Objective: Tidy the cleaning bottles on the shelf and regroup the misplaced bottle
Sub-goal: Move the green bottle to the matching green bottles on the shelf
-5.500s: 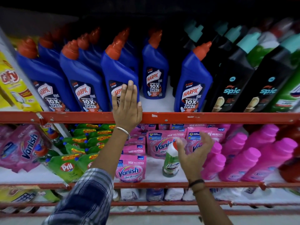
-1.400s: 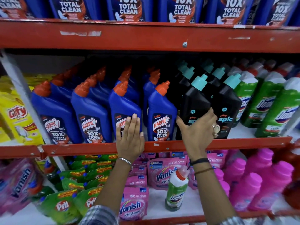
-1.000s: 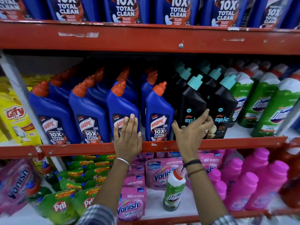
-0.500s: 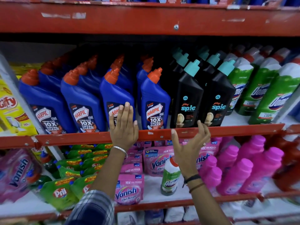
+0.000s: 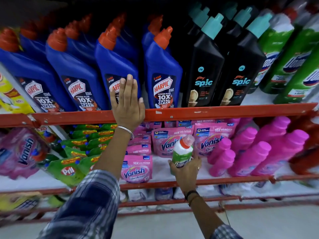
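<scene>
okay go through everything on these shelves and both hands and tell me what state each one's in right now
Left hand: open, flat against a Harpic bottle.
Right hand: wrapped around the small Domex bottle.
Small Domex bottle: upright on the lower shelf among Vanish pouches, cap on.
Harpic bottles: upright, capped, in rows.
Spic bottles: upright, capped, side by side.
Large Domex bottles: upright on the upper shelf.
Pink bottles: capped, grouped together.

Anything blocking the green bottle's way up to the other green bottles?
The red shelf rail runs above it; the right hand must bring the small green bottle out around it. The green bottles stand upper right.
</scene>
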Demonstrator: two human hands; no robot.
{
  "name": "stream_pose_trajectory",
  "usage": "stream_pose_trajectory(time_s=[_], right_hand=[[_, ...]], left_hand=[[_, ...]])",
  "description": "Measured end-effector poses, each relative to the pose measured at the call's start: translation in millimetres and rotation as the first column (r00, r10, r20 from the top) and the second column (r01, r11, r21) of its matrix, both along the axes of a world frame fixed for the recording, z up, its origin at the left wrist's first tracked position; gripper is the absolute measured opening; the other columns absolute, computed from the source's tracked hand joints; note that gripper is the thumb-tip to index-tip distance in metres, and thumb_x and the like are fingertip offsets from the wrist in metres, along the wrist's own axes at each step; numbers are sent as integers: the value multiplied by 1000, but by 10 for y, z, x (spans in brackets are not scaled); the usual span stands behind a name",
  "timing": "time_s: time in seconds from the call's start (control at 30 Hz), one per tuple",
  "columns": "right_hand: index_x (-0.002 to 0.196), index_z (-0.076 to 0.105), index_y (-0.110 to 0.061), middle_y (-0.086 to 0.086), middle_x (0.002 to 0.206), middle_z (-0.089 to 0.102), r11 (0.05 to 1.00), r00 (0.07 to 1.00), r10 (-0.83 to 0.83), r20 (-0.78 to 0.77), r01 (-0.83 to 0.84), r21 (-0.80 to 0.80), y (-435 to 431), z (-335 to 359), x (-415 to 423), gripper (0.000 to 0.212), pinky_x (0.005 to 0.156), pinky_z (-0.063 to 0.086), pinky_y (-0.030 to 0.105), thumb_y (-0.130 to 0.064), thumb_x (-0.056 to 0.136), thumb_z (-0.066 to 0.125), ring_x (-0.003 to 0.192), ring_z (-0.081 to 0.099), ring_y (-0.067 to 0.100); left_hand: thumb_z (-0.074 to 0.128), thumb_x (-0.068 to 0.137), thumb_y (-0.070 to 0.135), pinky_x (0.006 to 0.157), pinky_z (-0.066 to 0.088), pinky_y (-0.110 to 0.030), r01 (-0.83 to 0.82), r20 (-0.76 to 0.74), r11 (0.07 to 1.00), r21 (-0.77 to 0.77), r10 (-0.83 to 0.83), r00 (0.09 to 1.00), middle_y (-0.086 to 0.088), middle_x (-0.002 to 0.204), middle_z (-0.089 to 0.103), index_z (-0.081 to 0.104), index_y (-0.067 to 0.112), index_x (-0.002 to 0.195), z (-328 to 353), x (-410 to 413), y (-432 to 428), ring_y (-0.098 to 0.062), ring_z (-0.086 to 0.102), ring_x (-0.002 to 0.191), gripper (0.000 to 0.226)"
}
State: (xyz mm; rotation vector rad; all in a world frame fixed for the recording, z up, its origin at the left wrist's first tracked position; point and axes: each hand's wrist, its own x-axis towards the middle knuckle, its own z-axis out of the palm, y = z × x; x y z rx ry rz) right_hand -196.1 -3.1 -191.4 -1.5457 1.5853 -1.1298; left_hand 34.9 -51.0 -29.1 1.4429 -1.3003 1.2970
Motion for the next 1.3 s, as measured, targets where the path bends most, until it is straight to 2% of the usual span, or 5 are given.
stream_pose_trajectory(time_s=[0.43,0.63,1.0,1.17,1.3], right_hand=[[121,40,-20,-11,101,59,1000,996,8,94,-6,-26,-123,178,-182,85,71,48,16,-29,54,92,91,63,15],[120,33,-29,-8,105,60,978,993,3,121,23,-208,-170,843,-534,90,79,56,31,-37,52,92,93,65,16],[125,46,-20,-16,92,63,719,968,-187,170,252,-647,-475,2213,-1273,89,72,40,-1,-65,56,80,81,58,-14],[128,44,-21,2,87,66,644,918,-343,197,383,-662,-802,2658,-1595,92,69,52,38,-70,57,76,70,57,15],[128,42,-25,8,103,71,640,910,-371,184,394,-660,-1100,2834,-1742,90,74,54,45,-67,57,78,84,67,25]], left_hand=[[33,98,26,119,9,-44,-14,-4,1000,16,14,1000,-9,150,28,25,6,147,-3,9,4,-13,1,150,53],[34,99,25,120,6,-44,-6,-4,999,37,6,1000,1,163,3,22,6,149,1,-2,28,-14,1,150,55],[36,99,23,120,9,-46,20,11,1000,1,-20,1000,0,163,7,21,6,151,5,-13,32,-18,8,150,57],[38,98,23,120,11,-47,19,18,1000,-14,-19,1000,-1,162,11,24,6,151,-6,-12,28,-19,13,149,57],[36,98,24,120,10,-47,2,19,1000,-13,-2,1000,-1,162,12,23,6,151,-7,-11,17,-19,13,149,57]])
